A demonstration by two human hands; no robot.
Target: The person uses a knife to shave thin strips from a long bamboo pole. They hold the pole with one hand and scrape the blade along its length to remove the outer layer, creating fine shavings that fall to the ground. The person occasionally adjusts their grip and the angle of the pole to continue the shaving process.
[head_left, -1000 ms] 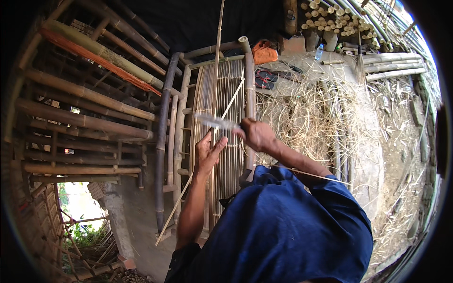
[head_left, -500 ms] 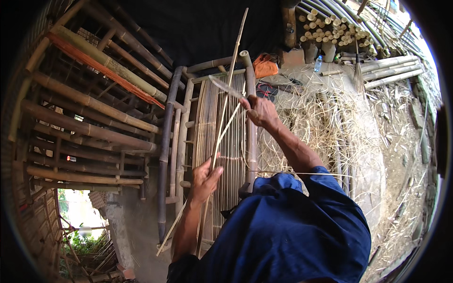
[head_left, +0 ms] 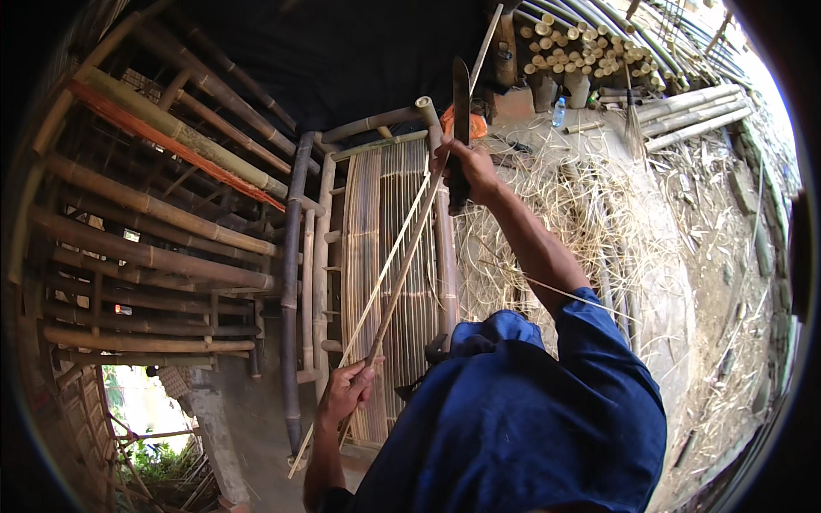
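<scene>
One strip [head_left: 406, 263] between both hands [head_left: 346, 390] [head_left: 473, 169]

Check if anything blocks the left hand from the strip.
Nothing visible does: the left hand grips the strip directly, toward its lower end. Farther up, the knife in the right hand overlaps the strip in this view; whether they touch is unclear.

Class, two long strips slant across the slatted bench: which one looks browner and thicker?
The strip on the right, running from the left hand up to the right hand; the paler strip to its left looks thinner.
</scene>
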